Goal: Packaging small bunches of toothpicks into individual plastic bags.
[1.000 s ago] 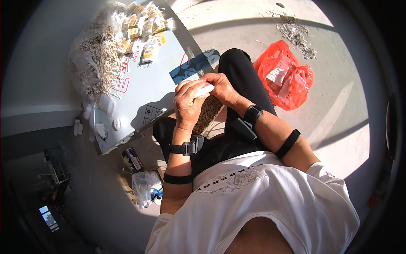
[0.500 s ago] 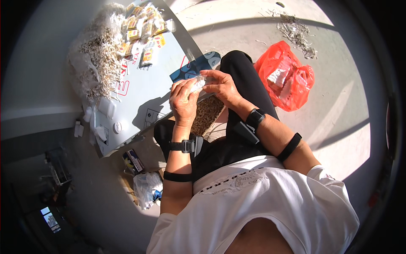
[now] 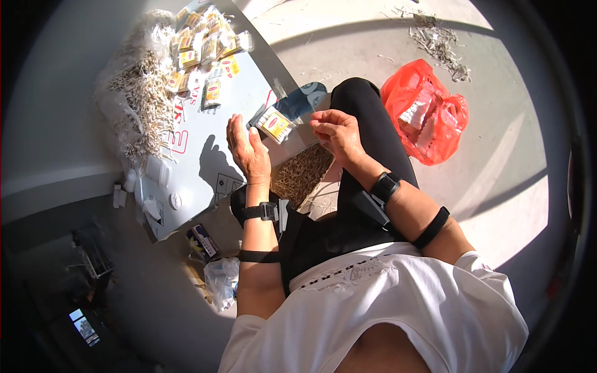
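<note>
A small clear packet of cotton swabs point(image 3: 275, 126) with a yellow and red label hangs above the table's near right corner. My right hand point(image 3: 341, 133) pinches the clear plastic at its right end. Just left of the packet, my left hand point(image 3: 250, 152) is raised with its fingers stretched out and holds nothing. Beneath the packet lies a blue-grey printed sheet point(image 3: 305, 98). Between my knees stands an open box of brown-looking sticks, likely loose swabs point(image 3: 303, 174).
More swab packets point(image 3: 210, 46) lie heaped on the grey table point(image 3: 205, 121), beside a plastic bag spilling loose swabs point(image 3: 146, 93). A white round lid point(image 3: 176, 201) rests near the edge. On the floor are a red plastic bag point(image 3: 457, 127) and scattered swabs point(image 3: 440, 48).
My left hand has let go of the packet and moved left, its fingers opening. The packet's yellow label now faces up. My right hand still pinches the plastic and has shifted slightly right.
</note>
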`<state>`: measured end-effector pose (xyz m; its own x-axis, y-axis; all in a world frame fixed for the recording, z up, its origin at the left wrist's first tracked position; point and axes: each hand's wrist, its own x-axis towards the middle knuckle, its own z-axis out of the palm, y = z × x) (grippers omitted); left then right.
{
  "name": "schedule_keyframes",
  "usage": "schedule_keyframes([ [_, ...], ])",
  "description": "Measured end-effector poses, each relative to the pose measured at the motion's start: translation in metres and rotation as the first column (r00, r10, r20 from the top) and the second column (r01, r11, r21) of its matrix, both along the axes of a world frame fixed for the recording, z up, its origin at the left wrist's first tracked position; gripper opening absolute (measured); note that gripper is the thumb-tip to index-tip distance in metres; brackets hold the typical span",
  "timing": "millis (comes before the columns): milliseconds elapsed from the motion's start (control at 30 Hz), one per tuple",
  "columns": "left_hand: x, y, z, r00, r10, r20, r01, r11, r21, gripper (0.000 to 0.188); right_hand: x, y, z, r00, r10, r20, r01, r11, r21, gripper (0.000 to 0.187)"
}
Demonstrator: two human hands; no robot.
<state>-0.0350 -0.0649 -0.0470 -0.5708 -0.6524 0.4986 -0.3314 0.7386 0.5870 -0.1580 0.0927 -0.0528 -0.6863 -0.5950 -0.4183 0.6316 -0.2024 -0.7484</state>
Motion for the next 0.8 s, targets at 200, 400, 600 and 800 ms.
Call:
schedule_keyframes([
  [200, -0.058, -0.009, 0.006, 0.895, -0.111, 0.432, 0.167, 0.981, -0.095, 0.057, -0.002, -0.006, 0.001, 0.999, -0.045, -0.011, 0.046, 0.998, 0.034, 0.008],
  [400, -0.08, -0.005, -0.01, 0.778, -0.109, 0.619, 0.274, 0.945, -0.178, 0.064, -0.005, -0.01, 0.002, 0.994, -0.102, -0.025, 0.103, 0.993, 0.059, 0.006],
  [600, -0.077, 0.0, -0.016, 0.76, -0.09, 0.644, 0.291, 0.933, -0.213, 0.067, -0.012, -0.013, 0.002, 0.992, -0.121, -0.032, 0.123, 0.989, 0.076, 0.006],
  [800, -0.078, 0.0, -0.019, 0.746, -0.06, 0.664, 0.269, 0.938, -0.217, 0.075, -0.014, -0.017, 0.013, 0.993, -0.114, -0.008, 0.114, 0.99, 0.083, 0.005],
])
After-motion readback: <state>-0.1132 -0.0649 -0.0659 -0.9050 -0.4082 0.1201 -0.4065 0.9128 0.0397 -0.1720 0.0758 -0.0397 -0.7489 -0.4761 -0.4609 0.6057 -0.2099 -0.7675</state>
